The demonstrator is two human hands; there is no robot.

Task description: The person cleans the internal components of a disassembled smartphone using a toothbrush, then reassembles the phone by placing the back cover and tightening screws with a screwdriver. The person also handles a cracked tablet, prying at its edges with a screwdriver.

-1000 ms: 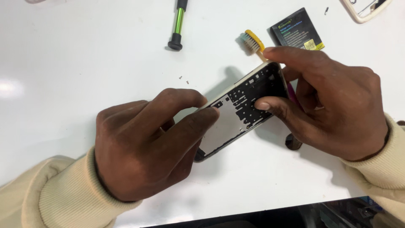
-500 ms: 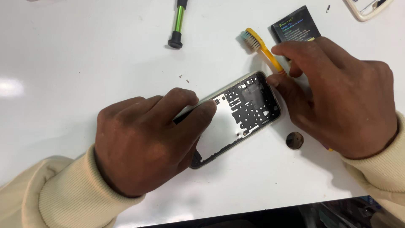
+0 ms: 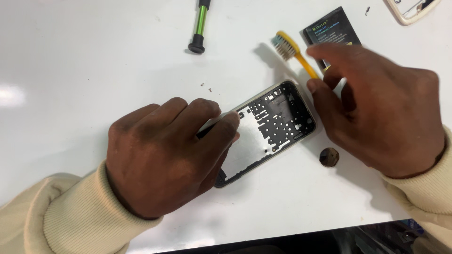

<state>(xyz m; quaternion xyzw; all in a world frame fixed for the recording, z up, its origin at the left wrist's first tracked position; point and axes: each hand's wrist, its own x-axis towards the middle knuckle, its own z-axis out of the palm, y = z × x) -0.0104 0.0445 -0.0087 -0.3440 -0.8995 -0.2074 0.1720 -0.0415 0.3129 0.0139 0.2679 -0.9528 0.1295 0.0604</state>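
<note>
Left hand (image 3: 165,160) nearest camera, palm down, fingers curled, pressing lower-left end of opened phone frame (image 3: 268,127) onto white table (image 3: 94,70). Frame's long axis diagonal, lower left to upper right; exposed inner side up. Right hand (image 3: 381,108) just beside frame's upper-right end, fingers loosely spread, holding nothing visible. Small dark round piece (image 3: 329,156) below it. Yellow toothbrush (image 3: 292,51) beyond. Black rectangular battery (image 3: 332,29), coloured label, farther. Green-shafted screwdriver (image 3: 200,26) far left.

Around one opened silver phone frame (image 3: 270,124): one yellow toothbrush (image 3: 294,51), one green-handled screwdriver (image 3: 200,26), one black battery (image 3: 332,29), one brown round cap (image 3: 328,156).
</note>
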